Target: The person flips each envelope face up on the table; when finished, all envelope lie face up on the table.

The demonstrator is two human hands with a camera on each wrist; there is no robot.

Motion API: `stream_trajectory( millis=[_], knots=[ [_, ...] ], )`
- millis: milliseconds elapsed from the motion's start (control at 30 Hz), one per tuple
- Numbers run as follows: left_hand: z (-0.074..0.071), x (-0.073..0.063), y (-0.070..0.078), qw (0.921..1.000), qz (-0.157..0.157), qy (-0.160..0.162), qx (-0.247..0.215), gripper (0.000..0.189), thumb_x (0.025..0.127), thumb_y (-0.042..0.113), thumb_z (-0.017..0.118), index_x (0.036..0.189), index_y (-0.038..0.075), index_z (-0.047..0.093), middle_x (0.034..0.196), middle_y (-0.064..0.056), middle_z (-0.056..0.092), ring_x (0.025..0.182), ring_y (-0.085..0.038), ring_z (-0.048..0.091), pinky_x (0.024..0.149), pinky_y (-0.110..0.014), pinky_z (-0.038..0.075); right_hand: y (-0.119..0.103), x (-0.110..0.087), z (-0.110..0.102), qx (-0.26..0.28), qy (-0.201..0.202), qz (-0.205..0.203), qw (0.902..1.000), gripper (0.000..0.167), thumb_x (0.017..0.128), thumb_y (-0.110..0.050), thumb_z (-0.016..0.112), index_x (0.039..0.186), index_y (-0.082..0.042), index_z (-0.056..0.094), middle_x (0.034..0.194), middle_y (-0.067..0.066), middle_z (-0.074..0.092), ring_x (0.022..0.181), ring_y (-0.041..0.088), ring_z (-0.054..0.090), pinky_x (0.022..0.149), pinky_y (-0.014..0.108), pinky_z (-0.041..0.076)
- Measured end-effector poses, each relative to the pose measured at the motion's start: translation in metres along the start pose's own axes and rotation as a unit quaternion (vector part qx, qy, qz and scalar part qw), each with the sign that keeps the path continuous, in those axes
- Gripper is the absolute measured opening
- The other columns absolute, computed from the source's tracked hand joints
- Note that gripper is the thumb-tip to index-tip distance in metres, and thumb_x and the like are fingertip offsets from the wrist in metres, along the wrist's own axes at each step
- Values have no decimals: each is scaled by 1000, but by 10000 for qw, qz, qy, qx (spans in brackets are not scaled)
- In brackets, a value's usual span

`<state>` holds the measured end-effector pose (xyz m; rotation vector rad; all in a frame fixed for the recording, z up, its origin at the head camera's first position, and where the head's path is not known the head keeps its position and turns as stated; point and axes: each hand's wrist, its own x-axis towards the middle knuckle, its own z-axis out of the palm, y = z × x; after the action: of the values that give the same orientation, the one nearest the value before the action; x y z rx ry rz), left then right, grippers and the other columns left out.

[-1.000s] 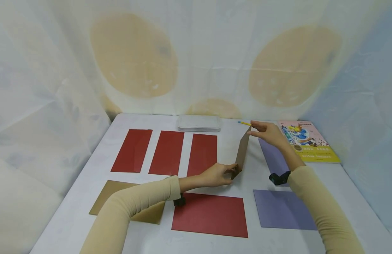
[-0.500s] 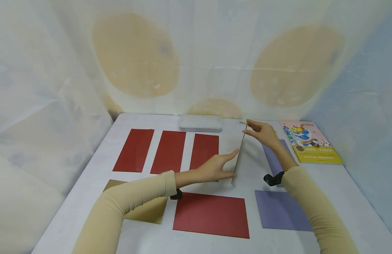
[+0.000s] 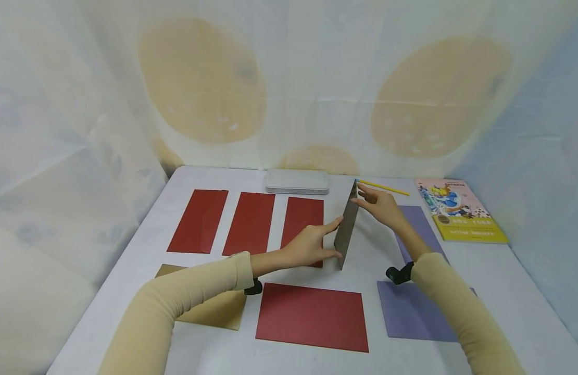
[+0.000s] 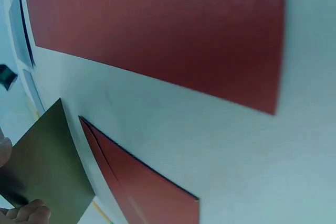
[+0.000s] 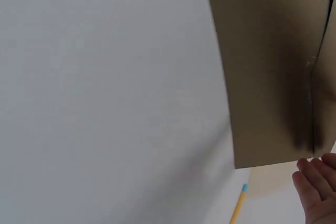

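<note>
A gold-brown card [image 3: 347, 229] stands nearly on edge over the white table, between my two hands. A fold line runs down its face in the right wrist view, where the card [image 5: 257, 77] hangs beside the fingers [image 5: 315, 182]. My right hand [image 3: 382, 208] pinches its far upper corner. My left hand [image 3: 310, 247] holds the near end, thumb at the upper edge and fingers lower down, spread apart. In the left wrist view the card [image 4: 52, 150] shows a dull gold face, with fingertips [image 4: 34, 213] at its border. Just left lies a narrow red card [image 3: 300, 219].
Two more narrow red cards [image 3: 248, 224] lie left. A wide red card [image 3: 312, 317] is in front, a gold card [image 3: 218, 310] partly under the left sleeve. Two purple cards [image 3: 411, 312], a book [image 3: 460, 208], a yellow pencil [image 3: 385, 187] and a white case [image 3: 297, 182] surround.
The card has shifted slightly left and turned, edge-on half a second ago, its face showing now. My left thumb has spread upward from the fingers. My right hand moved left, uncovering the pencil.
</note>
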<state>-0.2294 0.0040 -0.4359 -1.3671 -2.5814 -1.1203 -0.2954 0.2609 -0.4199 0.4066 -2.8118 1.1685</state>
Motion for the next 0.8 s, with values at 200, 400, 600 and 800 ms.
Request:
stream_trajectory(
  millis=[200,400,600,800],
  knots=[
    [-2,-7,-9,9991,-141,232,-335,85,79,20,81,147,-1,35,135,-14,54,94,-5,65,66,-20,50,6,-14,6,-470,-527,147,9974,67,93,-39,64,145,-2,42,139,20,48,120,41,53,92,55,45],
    [-3,-11,-14,9975,-429,330,-461,84,77,16,83,146,0,37,134,-12,56,118,-17,57,92,-30,48,10,-24,9,-594,-860,97,9945,64,92,-33,67,141,2,45,132,26,53,118,43,53,91,55,46],
    [1,-12,-15,9966,-675,180,-440,82,78,19,83,145,1,40,130,-11,60,117,-15,57,91,-26,47,13,-30,10,-715,-1111,-1,9912,66,92,-35,66,141,4,44,133,26,50,119,46,50,92,58,44],
    [5,-12,-14,9956,-660,88,-659,79,80,18,81,145,-1,40,139,-11,51,118,-15,56,89,-30,50,18,-33,10,-694,-1138,-44,9911,68,92,-35,67,141,5,43,134,28,47,121,47,48,92,59,43]
  ],
)
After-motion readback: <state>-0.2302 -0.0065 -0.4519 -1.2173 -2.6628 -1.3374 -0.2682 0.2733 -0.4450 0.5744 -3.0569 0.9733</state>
